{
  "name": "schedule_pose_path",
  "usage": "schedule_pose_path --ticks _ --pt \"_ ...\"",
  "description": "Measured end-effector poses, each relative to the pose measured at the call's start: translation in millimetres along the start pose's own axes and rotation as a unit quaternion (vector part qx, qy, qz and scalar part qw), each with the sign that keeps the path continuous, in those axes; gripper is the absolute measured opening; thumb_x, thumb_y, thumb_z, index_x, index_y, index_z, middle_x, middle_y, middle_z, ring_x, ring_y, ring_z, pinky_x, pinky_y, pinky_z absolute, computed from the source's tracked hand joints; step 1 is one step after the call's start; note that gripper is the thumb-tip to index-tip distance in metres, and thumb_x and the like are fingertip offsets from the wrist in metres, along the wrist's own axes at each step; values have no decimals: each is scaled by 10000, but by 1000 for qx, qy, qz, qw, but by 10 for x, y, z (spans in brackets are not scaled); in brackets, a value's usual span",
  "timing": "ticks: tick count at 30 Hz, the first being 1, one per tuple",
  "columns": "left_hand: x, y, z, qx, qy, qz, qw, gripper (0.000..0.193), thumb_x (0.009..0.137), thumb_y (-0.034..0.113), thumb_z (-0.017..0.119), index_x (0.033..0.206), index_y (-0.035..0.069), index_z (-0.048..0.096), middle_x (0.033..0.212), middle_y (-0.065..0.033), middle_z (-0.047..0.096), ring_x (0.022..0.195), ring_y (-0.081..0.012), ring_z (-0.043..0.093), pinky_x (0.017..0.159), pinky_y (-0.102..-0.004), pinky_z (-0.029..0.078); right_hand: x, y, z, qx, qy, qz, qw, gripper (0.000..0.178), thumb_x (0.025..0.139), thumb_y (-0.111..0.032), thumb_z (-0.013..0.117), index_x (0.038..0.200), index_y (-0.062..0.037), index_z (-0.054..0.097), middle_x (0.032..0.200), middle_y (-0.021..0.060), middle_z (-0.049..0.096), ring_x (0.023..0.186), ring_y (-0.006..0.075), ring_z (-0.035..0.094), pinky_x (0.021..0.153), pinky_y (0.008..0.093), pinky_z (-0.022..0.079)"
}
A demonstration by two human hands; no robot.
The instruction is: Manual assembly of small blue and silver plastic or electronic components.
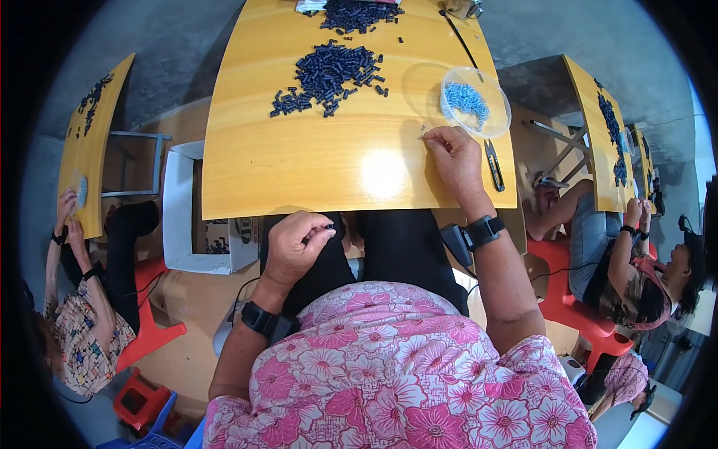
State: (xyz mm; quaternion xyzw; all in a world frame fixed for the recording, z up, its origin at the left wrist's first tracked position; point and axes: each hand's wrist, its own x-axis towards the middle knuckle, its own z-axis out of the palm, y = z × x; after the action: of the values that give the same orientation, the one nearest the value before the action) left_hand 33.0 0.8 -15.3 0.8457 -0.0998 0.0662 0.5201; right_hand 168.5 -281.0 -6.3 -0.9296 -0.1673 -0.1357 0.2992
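Observation:
My left hand (294, 245) is closed in a pinch near the table's front edge, above my lap. Between its thumb and forefinger shows the end of a small black tubular piece (329, 226). Over the table's right side, my right hand (458, 159) has thumb and forefinger pressed together, and what they hold is too small to make out. A few tiny clear bits (422, 129) lie on the wood by those fingertips. Just beyond stands a clear round plastic bowl (504, 112) holding many small light-blue pieces (465, 103). Thread snips (493, 166) with black handles lie beside my right wrist.
A loose pile of black tubular pieces (333, 73) covers the table's far middle, with another pile (359, 13) behind it. A long thin black rod (458, 36) lies at the far right. A white box (179, 213) stands left of my knees. Other people sit at tables both sides.

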Motion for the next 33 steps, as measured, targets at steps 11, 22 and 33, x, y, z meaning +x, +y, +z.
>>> schedule_pose_path --ticks 11,22,33 --pt "-15 -12 3 2 6 5 1000 107 745 -6 713 835 3 655 714 -82 617 599 -155 572 563 -254 454 52 -201 -70 -109 -50 -32 992 156 813 1 629 934 -63 704 824 106 634 695 265 625 659 320 515" --pt "-26 -25 8 -14 7 2 1000 107 755 0 717 843 5 657 712 -76 614 603 -149 567 569 -255 455 -16 -246 -72 -179 -87 -93 975 44 797 -32 585 822 -41 620 837 152 607 708 365 615 638 429 518" --pt "-78 -33 14 0 12 -11 1000 114 755 7 720 854 14 664 732 -68 623 614 -135 577 578 -246 463 -119 -317 -164 -160 -88 -133 974 33 749 -25 575 778 -38 583 790 151 584 673 363 597 615 434 511"
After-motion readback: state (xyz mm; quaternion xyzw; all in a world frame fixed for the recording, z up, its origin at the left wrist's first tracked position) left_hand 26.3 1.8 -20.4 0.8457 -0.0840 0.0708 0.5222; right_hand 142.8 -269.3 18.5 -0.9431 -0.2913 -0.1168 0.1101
